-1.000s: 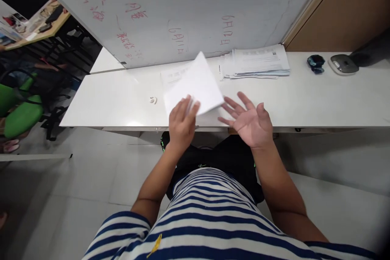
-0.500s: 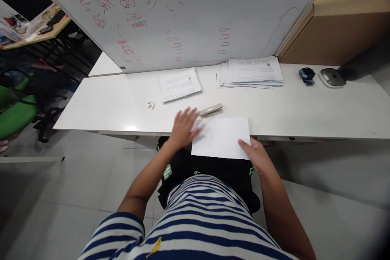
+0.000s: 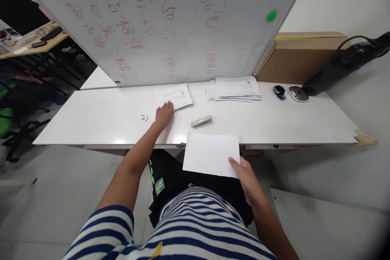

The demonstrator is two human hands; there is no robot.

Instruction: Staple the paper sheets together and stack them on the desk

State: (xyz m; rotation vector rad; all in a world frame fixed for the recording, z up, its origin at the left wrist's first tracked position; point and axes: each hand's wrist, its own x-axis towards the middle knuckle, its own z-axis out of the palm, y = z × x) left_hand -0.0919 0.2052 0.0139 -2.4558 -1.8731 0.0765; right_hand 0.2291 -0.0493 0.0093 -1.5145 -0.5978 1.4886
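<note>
My right hand (image 3: 245,172) grips a blank white sheet of paper (image 3: 210,152) by its right edge, thumb on top. The sheet lies over the table's front edge, above my lap. My left hand (image 3: 165,114) reaches out to a small stack of printed papers (image 3: 178,95), its extended fingers resting on the stack's near-left edge. Between the stack and the blank sheet lies a light grey stapler (image 3: 201,121). Left of my left hand sits a small white curved object (image 3: 144,118) whose kind I cannot make out.
A larger stack of printed papers (image 3: 234,89) lies further right on the white table (image 3: 268,124). Beyond it are a dark watch (image 3: 279,92), a grey-and-white rounded device (image 3: 298,94), a cardboard box (image 3: 292,63) and a black cylindrical object (image 3: 338,65). A whiteboard (image 3: 189,44) stands along the back.
My left hand has left the blank sheet and moved forward and left to the small paper stack. My right hand still holds the sheet. The camera view has shifted.
</note>
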